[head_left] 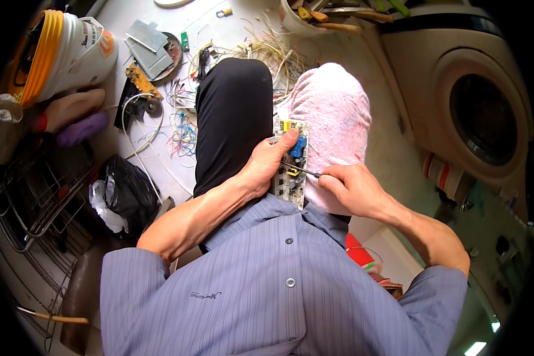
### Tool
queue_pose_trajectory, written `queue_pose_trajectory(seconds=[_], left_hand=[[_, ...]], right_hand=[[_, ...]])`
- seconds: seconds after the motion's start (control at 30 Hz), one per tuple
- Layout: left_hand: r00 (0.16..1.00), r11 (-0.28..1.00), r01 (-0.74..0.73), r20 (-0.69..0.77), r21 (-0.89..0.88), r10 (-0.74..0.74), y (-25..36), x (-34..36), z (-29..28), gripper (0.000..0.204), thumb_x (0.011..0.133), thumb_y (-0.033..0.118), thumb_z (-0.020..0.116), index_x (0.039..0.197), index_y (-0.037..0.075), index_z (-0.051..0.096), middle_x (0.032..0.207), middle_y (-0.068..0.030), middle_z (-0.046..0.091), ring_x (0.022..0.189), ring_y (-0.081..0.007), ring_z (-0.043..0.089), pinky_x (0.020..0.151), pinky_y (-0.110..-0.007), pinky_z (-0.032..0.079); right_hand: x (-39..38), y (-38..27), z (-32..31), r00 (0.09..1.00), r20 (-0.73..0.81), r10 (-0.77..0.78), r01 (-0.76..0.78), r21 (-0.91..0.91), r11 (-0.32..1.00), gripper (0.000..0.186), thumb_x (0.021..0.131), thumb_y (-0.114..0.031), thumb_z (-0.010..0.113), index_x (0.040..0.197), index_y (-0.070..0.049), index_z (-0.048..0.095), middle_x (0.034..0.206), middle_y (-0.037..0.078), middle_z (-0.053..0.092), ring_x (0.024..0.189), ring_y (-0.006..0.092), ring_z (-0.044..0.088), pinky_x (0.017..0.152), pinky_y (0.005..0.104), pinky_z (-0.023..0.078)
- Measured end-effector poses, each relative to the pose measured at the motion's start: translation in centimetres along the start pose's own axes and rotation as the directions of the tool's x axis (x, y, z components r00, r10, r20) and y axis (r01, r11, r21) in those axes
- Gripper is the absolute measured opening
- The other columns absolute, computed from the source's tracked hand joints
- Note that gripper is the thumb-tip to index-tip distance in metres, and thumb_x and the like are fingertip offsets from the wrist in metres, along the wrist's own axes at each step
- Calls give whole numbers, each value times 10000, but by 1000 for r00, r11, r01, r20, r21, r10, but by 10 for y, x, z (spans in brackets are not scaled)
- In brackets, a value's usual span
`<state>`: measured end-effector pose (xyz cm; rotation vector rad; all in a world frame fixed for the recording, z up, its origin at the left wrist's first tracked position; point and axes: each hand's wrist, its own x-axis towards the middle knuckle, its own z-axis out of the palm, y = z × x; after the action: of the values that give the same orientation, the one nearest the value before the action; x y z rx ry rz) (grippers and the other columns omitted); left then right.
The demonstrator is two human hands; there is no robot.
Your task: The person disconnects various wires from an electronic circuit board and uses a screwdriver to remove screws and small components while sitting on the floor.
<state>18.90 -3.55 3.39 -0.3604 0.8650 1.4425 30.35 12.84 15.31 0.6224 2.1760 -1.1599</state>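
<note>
1. I see the circuit board (298, 155) lying between the two hands.
2. Left hand (266, 162), half closed, grips its left side.
3. Right hand (353, 187), curled, holds a thin tool (310, 172) over it.

Narrow, component-covered circuit board (296, 159) between the thighs (234, 130), slim dark tool (310, 172) over its middle

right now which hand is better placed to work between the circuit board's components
Probably the right hand: it grips the slim dark tool, whose shaft reaches over the circuit board among its components. The left hand holds the board's left side, thumb on top, so it seems better suited to steadying.
</note>
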Motion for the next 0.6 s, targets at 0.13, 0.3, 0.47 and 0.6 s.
queue_pose_trajectory(seconds=[0.13, 0.3, 0.47, 0.6], left_hand=[[1000, 1000, 10, -22, -8, -10, -1, 3, 0, 487, 959, 544, 673, 1077, 71, 689, 960, -2, 700, 846, -98, 649, 784, -286, 541], [1000, 999, 5, -22, -38, -6, -3, 5, 0, 529, 964, 577, 644, 1078, 62, 683, 967, -5, 704, 835, -94, 651, 774, -286, 541], [999, 999, -2, -43, -33, 0, -2, 1, 4, 545, 967, 587, 633, 1090, 58, 683, 975, -10, 704, 849, -94, 653, 783, -284, 539], [999, 1000, -14, -41, -20, 14, -4, 3, 0, 560, 966, 595, 631, 1094, 53, 684, 978, -13, 704, 866, -99, 656, 794, -284, 540]], right_hand=[[-1, -3, 0, 997, -46, -64, 60, -77, 995, 228, 950, -213, 612, 919, -13, 717, 806, 232, 686, 775, 441, 670, 717, 500, 536], [0, -8, -4, 997, -28, -75, 69, -170, 983, 231, 950, -208, 611, 896, -5, 708, 791, 238, 679, 756, 443, 667, 714, 509, 535], [9, 1, -10, 994, -17, -110, 108, -63, 992, 231, 939, -202, 621, 874, -1, 716, 779, 241, 679, 727, 445, 666, 694, 512, 542], [7, -6, -9, 993, -32, -110, 106, -102, 989, 235, 937, -204, 622, 856, -1, 712, 773, 237, 681, 712, 447, 665, 686, 514, 544]])
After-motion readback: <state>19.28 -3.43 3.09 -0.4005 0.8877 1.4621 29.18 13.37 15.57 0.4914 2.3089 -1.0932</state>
